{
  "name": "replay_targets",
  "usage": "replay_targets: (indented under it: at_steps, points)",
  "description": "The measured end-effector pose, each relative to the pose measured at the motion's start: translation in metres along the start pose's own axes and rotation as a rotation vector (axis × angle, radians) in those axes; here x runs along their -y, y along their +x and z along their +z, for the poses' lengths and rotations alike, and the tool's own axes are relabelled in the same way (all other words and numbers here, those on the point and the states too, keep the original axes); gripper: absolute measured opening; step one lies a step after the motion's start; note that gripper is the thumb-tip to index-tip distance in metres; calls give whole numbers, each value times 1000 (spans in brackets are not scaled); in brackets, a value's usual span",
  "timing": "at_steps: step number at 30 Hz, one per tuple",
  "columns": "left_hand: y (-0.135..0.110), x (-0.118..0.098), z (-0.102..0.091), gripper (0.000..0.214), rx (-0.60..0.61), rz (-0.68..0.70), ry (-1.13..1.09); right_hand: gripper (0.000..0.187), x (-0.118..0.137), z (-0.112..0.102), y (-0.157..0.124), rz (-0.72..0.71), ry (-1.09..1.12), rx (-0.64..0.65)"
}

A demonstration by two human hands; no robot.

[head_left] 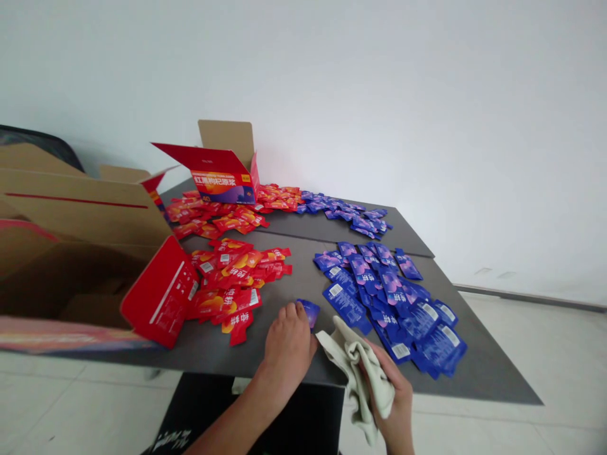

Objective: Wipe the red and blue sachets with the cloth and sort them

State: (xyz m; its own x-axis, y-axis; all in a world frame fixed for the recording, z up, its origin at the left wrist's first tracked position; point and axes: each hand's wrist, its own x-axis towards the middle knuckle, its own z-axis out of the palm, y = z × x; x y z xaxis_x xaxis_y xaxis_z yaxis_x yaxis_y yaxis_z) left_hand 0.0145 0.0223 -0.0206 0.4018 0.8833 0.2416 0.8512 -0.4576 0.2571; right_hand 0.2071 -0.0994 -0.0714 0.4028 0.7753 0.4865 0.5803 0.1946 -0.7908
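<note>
Your left hand (287, 347) rests at the near edge of the table, lower centre of the frame. Its fingers are together and curled, with the fingertips (298, 308) touching one blue sachet (310, 313). You cannot tell from this view whether they clamp it. This single sachet lies just left of the near blue pile. Your right hand (396, 395), at lower centre-right, is closed on one beige cloth (353, 373). The folds partly hide its fingers, and the cloth hangs past the table edge.

Four piles lie on the dark grey table (478, 373): two blue, two red. The sachets overlap, so you cannot count each pile exactly. The near blue pile (389, 303) lies right of centre, touching the cloth. The far blue pile (346, 215) lies beyond it, upper centre. The near red pile (237, 284) lies left of centre, and the far red pile (213, 212) lies beyond it, upper left.

Two open cartons are present. One red-and-orange carton (220, 180) stands upright at the far end of the table, behind the far red pile. One larger cardboard carton (80, 215) fills the left edge of the frame, its red flap (161, 294) just beside the near red pile.
</note>
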Motion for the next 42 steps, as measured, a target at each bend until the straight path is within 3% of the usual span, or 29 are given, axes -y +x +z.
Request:
replay_targets:
  at_steps: [4,9,14,17,20,23,27,29,37,42]
  points:
    - [12,7,-13,37,113,-5,-86,31,4,-2,2,-41,26,4]
    - [8,32,-4,47,83,-3,-197,33,5,-3,2,-46,56,33]
    - [-44,44,3,52,-145,151,-276,32,5,0,2,1,92,41]
    - [-80,40,-1,42,-91,296,-262,33,8,3,11,50,111,34]
    - [-99,35,1,34,-63,409,-235,34,18,8,30,9,74,41]
    - [-102,35,10,33,-89,467,-214,37,34,19,46,-139,31,165]
    - [-100,41,24,26,-113,462,-219,45,49,42,51,-338,-66,541]
    - [-100,45,29,29,-125,457,-242,48,49,52,53,-380,-151,660]
    - [-97,51,35,38,-163,496,-233,51,30,82,112,-387,-416,712]
    - [-97,48,34,39,-172,479,-221,49,38,84,135,-383,-488,573]
